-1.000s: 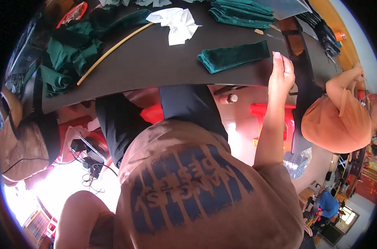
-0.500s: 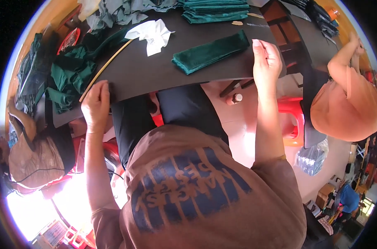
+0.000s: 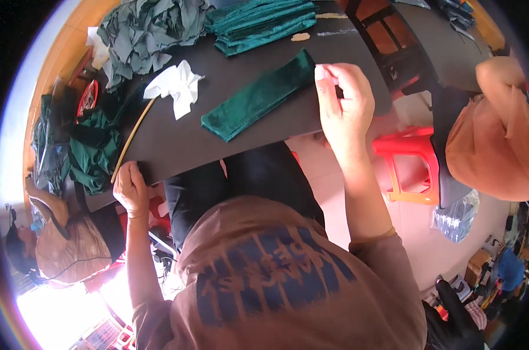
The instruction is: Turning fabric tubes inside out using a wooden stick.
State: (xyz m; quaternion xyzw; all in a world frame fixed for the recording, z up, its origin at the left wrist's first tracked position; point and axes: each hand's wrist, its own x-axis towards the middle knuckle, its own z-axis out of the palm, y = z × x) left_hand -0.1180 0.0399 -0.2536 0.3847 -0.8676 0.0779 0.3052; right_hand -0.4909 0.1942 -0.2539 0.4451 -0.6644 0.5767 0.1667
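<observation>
A folded strip of dark green velvety fabric (image 3: 258, 98) lies slantwise on the dark table. Close beside its right end is my right hand (image 3: 347, 105), thumb tip and fingertips pressed together; anything pinched there is too small to name. My left hand (image 3: 131, 188) is curled closed at the table's near left edge, its palm side hidden. A thin tan stick (image 3: 130, 140) runs from beside that hand up to a crumpled white cloth (image 3: 177, 87). Whether the left fingers touch the stick, I cannot tell.
Stacked green fabric strips (image 3: 264, 26) sit at the back, beside a heap of grey-green cloth pieces (image 3: 148, 38). Loose dark green fabric (image 3: 95, 149) bunches at the left. A red stool (image 3: 410, 163) stands on the floor at right, near a person in orange (image 3: 486, 149).
My right hand has come closer to the strip's right end. The whole view has turned, shifting the table's contents left and down. The strip, stick and white cloth keep their arrangement.
</observation>
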